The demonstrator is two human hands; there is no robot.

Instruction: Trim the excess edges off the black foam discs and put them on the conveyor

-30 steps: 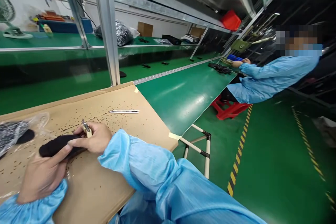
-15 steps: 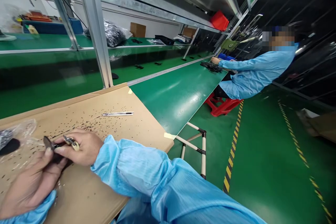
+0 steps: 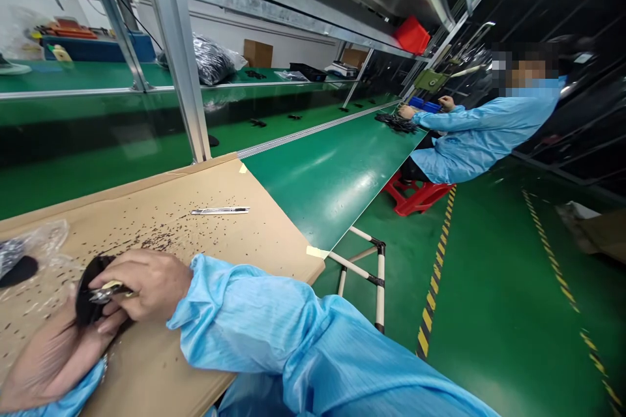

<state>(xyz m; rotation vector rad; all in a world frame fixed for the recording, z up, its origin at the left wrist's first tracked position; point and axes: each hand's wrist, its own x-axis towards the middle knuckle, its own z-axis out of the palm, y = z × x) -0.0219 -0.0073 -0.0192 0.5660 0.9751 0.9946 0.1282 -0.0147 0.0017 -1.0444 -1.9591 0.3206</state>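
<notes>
Black piece point(image 3: 92, 270) low at the left, just above the brown cardboard point(image 3: 274, 234), right there between two hands! Left hand point(image 3: 61, 352) underneath and to the near left, fingers curled in around it. Over from the other side, right hand point(image 3: 149, 280), closed around small cutters point(image 3: 108, 291), with metal head pointing left, across the black face. And look at that angle: long axis steep in view, near to far, leaning a touch rightward, with cutters crosswise over it. Nearer hand? Hard to split, both right up against it. Tips biting or merely hovering? Too small to say.

On to textures: matt black, rounded, smooth-edged; bright metal against pale yellow handle. Beyond the knuckles, black specks point(image 3: 161, 234), peppered thickly. Farther out, slim silvery knife point(image 3: 220, 211), lying flat. Off left, clear crinkled bag point(image 3: 51, 238). And that blue sleeve point(image 3: 244, 313), thin, creased, gathered at the cuff!
</notes>
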